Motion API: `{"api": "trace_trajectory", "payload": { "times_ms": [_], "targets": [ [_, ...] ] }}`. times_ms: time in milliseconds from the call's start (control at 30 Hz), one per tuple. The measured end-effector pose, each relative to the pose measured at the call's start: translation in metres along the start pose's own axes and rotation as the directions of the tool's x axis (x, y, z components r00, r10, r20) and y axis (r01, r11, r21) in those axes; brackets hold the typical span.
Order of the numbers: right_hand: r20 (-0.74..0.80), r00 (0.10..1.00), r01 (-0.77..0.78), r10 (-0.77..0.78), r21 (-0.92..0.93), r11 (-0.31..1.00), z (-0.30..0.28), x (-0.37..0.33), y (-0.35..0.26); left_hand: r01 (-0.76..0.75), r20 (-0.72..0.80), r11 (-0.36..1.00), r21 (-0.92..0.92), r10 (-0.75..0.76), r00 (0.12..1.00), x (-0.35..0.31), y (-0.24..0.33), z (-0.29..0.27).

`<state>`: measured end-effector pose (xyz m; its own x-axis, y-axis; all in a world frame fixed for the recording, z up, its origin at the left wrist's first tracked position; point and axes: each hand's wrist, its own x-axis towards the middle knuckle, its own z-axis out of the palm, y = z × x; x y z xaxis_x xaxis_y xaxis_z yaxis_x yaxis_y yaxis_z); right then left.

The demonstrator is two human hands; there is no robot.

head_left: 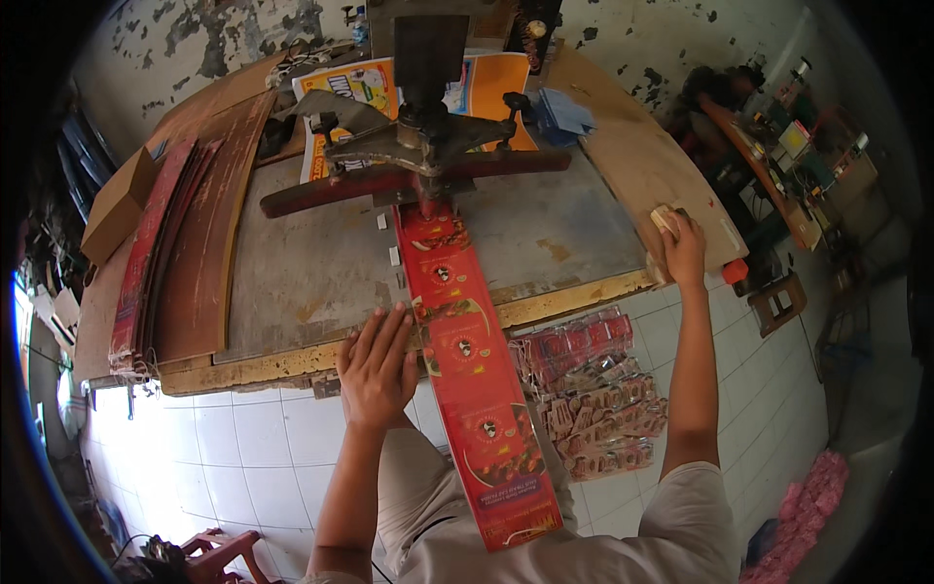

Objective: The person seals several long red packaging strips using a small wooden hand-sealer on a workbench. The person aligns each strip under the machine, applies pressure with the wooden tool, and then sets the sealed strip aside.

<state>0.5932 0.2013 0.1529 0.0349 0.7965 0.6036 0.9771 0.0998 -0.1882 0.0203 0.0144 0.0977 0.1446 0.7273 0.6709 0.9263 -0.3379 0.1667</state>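
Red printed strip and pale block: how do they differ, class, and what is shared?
The red printed strip is long; the pale block is small. The strip carries pictures, while the block looks plain. The strip overhangs the worktable near the left hand; the block is in the right hand. Both are beside a hand.

The head view looks from above and behind the left hand (377, 362) and right hand (685, 248), facing forward and steeply down. It sits near — forearms (345, 477) rise below the grip — yet its fisheye reaches the wall (623, 68) beyond.
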Motion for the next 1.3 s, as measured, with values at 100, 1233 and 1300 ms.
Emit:
{"api": "trace_trajectory", "payload": {
  "times_ms": [100,1233,1300],
  "targets": [
    [-0.018,0.998,-0.061,0.064,0.127,0.990,0.000,-0.004,-0.008,-0.001,-0.053,1.000,0.008,0.001,0.999,-0.010,0.000,0.010],
    [0.443,0.733,0.463,-0.515,0.230,0.856,0.013,0.058,-0.123,-0.013,-0.186,0.998,0.061,0.024,0.982,-0.022,-0.003,0.028],
    [0.437,0.723,0.489,-0.535,0.223,0.843,0.012,0.058,-0.125,-0.012,-0.185,0.998,0.063,0.023,0.982,-0.023,-0.003,0.027]
  ]
}}
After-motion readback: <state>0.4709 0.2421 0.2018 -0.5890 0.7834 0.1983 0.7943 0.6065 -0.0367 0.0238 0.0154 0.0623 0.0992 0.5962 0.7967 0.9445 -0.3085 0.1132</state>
